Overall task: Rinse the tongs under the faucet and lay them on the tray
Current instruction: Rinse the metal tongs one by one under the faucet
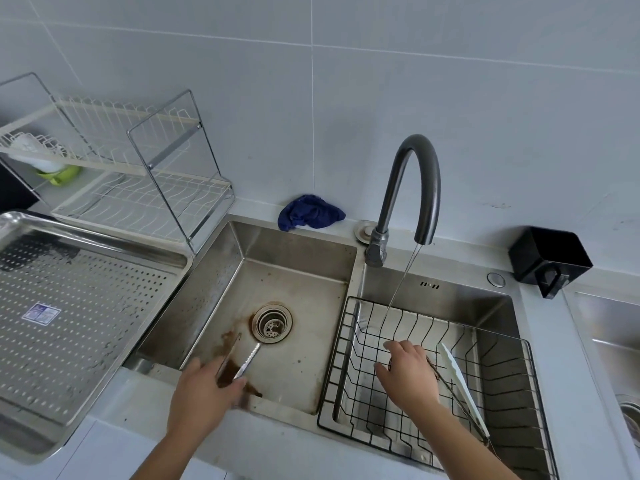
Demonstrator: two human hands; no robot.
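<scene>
The left hand (204, 393) pinches metal tongs (242, 358) over the stained left sink basin (294, 258), away from the running faucet (412, 188). The right hand (408, 372) hovers, fingers spread, in the wire basket (512, 382) (holding nothing). Rinsing likely comes next: carry the tongs right into the stream.

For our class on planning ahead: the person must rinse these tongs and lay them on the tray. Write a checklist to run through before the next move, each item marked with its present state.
1. Tongs gripped: ok, the left hand holds their handle end.
2. Water running: ok, a thin stream falls from the faucet.
3. Tongs under the stream: not ok, they are over the left basin; the stream falls into the wire basket in the right basin.
4. Right hand out of the way: not ok, it reaches into the basket near the stream.
5. Tray ready: ok, nothing lies on its visible part.
6. Tongs clean: cannot tell.
</scene>
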